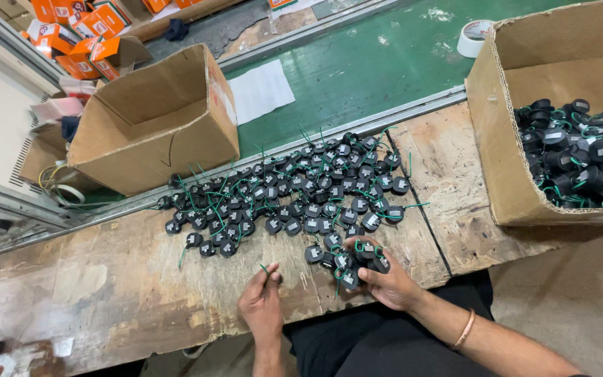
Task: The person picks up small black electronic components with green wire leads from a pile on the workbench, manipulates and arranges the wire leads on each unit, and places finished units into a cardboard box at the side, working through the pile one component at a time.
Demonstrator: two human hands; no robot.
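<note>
Parts: small round black discs [294, 192], matte plastic, each with a pale label and thin green wire tails; they lie heaped across the middle of the bench, reaching its far edge.
Right hand: right hand [385, 279] cupped around a cluster of the discs [361, 257], fingers curled and closed on them, just over the near edge of the bench; a copper-coloured bangle [463, 328] sits on the wrist.
Left hand: left hand [263, 300] with fingertips pinched narrow on a short green wire end [265, 269], resting on bare wood just beside the held cluster.
Bench: workbench [106, 279] of worn, scarred planks, patchy grey and brown, a dark seam running between boards at the right.
Open room: bare wood lies left of the heap and between heap and right box.
Left box: empty corrugated carton [151, 119], flaps up, straddling the bench's far rail.
Right box: corrugated carton [518, 139], torn rim, filled with the same discs, well apart from the hands.
Belt: green conveyor surface [371, 63] beyond a metal rail, carrying a white sheet [261, 91] and a roll of tape [474, 36].
</note>
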